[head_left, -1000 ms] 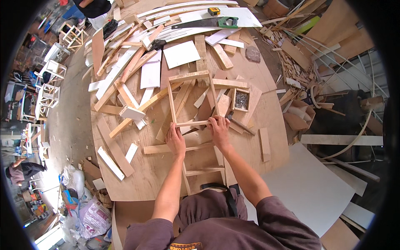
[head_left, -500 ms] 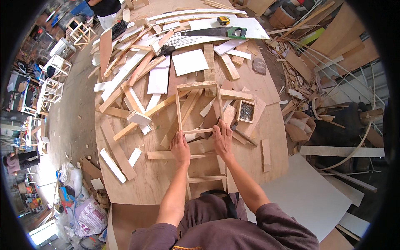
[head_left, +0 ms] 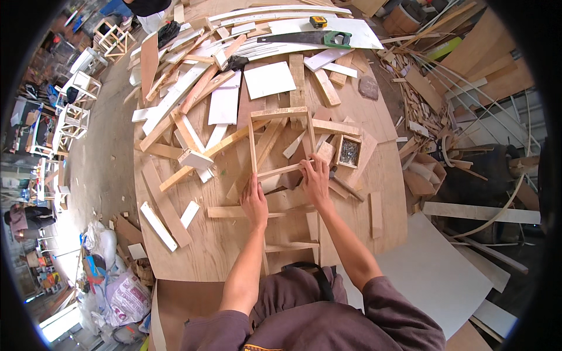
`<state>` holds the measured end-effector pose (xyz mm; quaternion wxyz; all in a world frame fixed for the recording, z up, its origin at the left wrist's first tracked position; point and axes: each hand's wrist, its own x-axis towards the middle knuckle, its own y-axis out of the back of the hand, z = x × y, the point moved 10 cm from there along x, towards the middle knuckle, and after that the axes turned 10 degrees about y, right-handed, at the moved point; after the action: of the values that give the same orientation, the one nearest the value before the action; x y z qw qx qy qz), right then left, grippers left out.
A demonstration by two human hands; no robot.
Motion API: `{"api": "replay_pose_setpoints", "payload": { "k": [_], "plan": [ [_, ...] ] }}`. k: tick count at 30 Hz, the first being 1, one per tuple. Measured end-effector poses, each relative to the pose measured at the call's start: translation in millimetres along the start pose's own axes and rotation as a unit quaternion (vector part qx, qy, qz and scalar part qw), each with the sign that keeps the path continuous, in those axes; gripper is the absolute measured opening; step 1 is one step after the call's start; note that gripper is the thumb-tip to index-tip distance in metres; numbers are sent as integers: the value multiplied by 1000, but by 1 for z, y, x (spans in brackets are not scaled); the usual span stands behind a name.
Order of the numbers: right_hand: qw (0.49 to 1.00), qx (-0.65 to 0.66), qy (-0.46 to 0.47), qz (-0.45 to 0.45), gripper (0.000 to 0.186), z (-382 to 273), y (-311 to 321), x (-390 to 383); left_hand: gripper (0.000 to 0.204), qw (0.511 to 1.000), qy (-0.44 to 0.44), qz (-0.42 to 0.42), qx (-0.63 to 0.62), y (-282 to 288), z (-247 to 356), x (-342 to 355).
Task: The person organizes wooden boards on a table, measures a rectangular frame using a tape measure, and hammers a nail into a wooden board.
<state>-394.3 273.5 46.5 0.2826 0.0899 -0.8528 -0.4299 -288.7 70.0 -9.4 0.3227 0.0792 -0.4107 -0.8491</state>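
Note:
A rectangular wooden frame (head_left: pixel 278 110) is held upright in front of me over the workbench. My left hand (head_left: pixel 255 205) grips its lower left corner, and my right hand (head_left: pixel 316 184) has its fingers on the lower right corner. Below, a ladder-like wooden piece (head_left: pixel 291 245) lies between my forearms. Right of the frame are a small wooden box of nails (head_left: pixel 349 151) and a tool with a long handle (head_left: pixel 350 189), probably a hammer, partly hidden by wood.
The workbench (head_left: pixel 389 216) carries piled boards and offcuts (head_left: pixel 190 93), a handsaw (head_left: pixel 336 39), a tape measure (head_left: pixel 318 21) and a stone (head_left: pixel 368 87). Wood scraps (head_left: pixel 421 88) fill the right side; sacks (head_left: pixel 130 298) and stool frames (head_left: pixel 76 123) stand left. Other people (head_left: pixel 26 222) are leftward and behind.
The view has shifted, so the bench appears lower and further right than a second ago. Both hands still hold the frame, which has tilted slightly, its right lower corner slightly higher.

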Motion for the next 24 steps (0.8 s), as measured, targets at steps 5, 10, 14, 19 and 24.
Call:
{"api": "replay_pose_setpoints", "payload": {
  "k": [5, 10, 14, 19, 24],
  "plan": [
    [1000, -2, 7, 7, 24, 8, -5, -1, 42, 1000, 13, -23, -5, -2, 5, 7],
    [1000, 6, 11, 9, 24, 7, -5, -4, 39, 1000, -6, -12, -11, 8, 12, 18],
    [1000, 9, -10, 2, 25, 15, -9, -1, 32, 997, 21, -54, -58, -5, 17, 35],
    [1000, 12, -6, 6, 27, 14, -12, -5, 29, 993, 33, -34, -104, -10, 9, 29],
    [1000, 11, 3, 21, 27, 16, -10, -4, 31, 993, 9, -38, -115, -15, 10, 29]
  ]
}}
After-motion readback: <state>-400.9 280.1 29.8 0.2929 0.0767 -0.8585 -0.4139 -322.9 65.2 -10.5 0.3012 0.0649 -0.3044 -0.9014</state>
